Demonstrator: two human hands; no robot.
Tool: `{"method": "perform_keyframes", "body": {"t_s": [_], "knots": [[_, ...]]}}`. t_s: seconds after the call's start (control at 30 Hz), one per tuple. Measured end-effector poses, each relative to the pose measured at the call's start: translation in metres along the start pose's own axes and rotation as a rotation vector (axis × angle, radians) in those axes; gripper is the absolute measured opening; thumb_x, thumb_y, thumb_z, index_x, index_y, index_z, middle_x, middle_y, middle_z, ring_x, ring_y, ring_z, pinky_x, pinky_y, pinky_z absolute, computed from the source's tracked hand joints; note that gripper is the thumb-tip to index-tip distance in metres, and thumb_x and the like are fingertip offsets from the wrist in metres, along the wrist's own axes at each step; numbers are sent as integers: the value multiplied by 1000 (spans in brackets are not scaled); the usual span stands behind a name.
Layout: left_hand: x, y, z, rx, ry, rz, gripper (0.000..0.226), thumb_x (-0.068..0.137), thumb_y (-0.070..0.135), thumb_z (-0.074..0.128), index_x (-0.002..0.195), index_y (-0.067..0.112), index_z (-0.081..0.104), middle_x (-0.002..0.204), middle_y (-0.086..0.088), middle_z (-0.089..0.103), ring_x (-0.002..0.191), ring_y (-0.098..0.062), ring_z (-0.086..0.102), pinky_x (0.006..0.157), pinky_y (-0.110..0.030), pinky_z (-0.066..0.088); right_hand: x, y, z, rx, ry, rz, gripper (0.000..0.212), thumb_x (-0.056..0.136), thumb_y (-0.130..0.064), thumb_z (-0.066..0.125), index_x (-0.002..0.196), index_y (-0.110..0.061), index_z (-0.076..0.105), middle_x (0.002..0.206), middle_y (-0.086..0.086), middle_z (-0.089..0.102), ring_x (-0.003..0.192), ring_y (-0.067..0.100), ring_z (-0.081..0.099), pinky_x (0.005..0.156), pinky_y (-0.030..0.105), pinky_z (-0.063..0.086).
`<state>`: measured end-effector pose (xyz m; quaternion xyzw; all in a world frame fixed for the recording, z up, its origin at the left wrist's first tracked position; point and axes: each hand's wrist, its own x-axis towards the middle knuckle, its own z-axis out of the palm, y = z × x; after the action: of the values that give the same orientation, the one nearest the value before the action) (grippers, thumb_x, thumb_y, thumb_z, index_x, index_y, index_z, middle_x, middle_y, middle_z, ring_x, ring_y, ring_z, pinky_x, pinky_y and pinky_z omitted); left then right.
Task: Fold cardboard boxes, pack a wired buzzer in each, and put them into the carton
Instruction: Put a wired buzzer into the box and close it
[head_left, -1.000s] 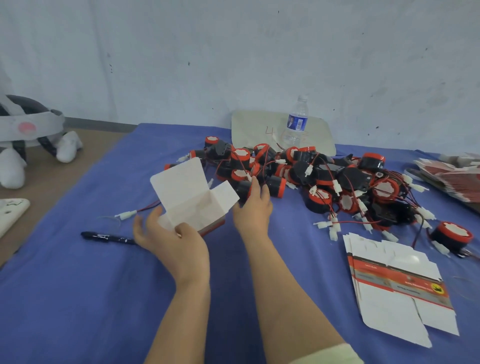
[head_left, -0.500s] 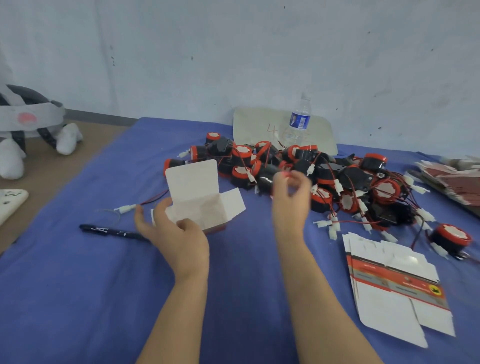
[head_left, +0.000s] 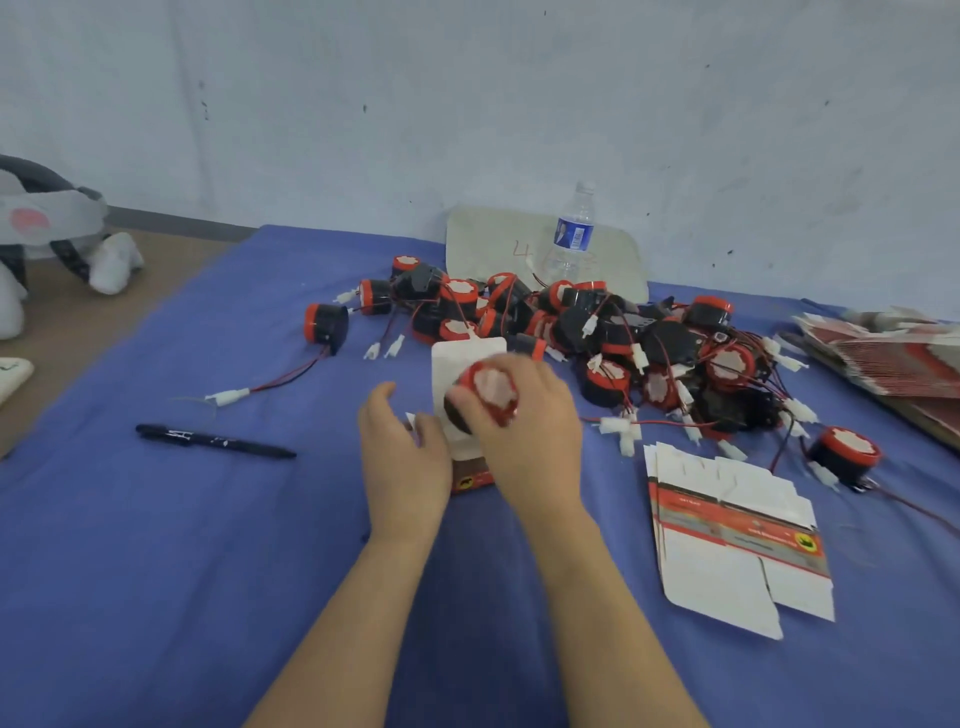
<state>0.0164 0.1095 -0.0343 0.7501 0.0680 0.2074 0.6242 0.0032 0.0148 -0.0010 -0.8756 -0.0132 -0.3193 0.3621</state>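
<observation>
Blue cloth table (head_left: 156, 571) against a pale wall. Right hand (head_left: 530, 431) grips a buzzer (head_left: 491, 387) at the open top of the box (head_left: 467, 358). Left hand (head_left: 405, 457) holds the box's left side, fingers curled. Buzzer pile (head_left: 597, 322) lies just behind. The hands hide most of the box, and the buzzer is blurred.

Across the upper half of the frame, a pale blue-grey wall (head_left: 467, 78), scuffed and flecked with small dark marks. Along its foot at the left, a grey skirting strip (head_left: 171, 221) above a brown surface (head_left: 130, 312). Filling the lower frame, a blue cloth (head_left: 130, 597) spread flat. Soft, even light throughout.
</observation>
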Motion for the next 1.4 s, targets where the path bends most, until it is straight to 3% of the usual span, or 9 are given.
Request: {"method": "perform_keyframes", "body": {"t_s": [0.17,0.47,0.73,0.8,0.93,1.0,1.07,1.2,1.4], "knots": [[11,-6,-4,-81,-97,-238,21,95,15,43,106,9,60,100,-8,64,94,-27,61,76,-40,52,-5,15,13,-81,-117,68,39,82,-50,66,114,-28,57,109,-8,59,100,16,49,71,23,30],[9,-8,-1,-117,-120,-202,10,95,20,48,103,19,55,90,5,58,77,-7,55,59,-23,42,-5,12,10,-223,-287,39,30,95,-43,49,107,-22,66,111,-6,59,95,16,55,68,26,35],[3,-10,5,-45,-216,-129,33,84,29,70,100,28,41,88,14,54,77,0,53,60,-18,41,1,8,0,-441,-429,29,29,100,-19,37,106,-14,65,111,3,60,86,16,52,67,25,37],[1,-11,7,-19,-217,-113,32,82,29,71,98,28,43,89,13,57,77,0,53,58,-17,41,0,9,-4,-326,-373,42,29,98,-15,40,111,-17,66,112,1,63,93,16,57,72,26,44],[0,-8,9,-15,-241,-126,37,85,25,67,116,16,50,106,1,62,95,-15,60,70,-24,48,6,15,-17,55,234,98,26,95,-10,51,119,-16,61,123,1,51,92,12,54,78,26,46],[1,-7,9,-9,-259,-147,42,85,27,67,121,17,48,111,1,60,100,-17,59,76,-27,49,11,24,-25,190,348,218,39,97,-16,51,136,-16,46,130,2,47,94,14,54,83,28,47],[1,-7,9,-3,-271,-152,42,85,29,67,121,19,48,113,2,60,102,-17,59,77,-28,49,12,29,-28,331,300,302,48,99,-23,49,145,-18,34,120,-4,56,74,0,53,74,17,48],[0,-8,7,26,-278,-135,40,85,29,67,118,18,49,113,1,61,101,-17,59,78,-29,51,10,30,-23,357,182,203,24,100,-20,47,120,-18,59,82,-9,62,63,-5,52,55,4,38],[-1,-8,7,33,-285,-100,39,86,26,66,120,17,50,112,1,62,98,-15,59,71,-22,50,8,25,-19,230,-25,75,20,97,-20,53,114,-26,62,105,-11,60,87,-9,51,69,0,37]]}}
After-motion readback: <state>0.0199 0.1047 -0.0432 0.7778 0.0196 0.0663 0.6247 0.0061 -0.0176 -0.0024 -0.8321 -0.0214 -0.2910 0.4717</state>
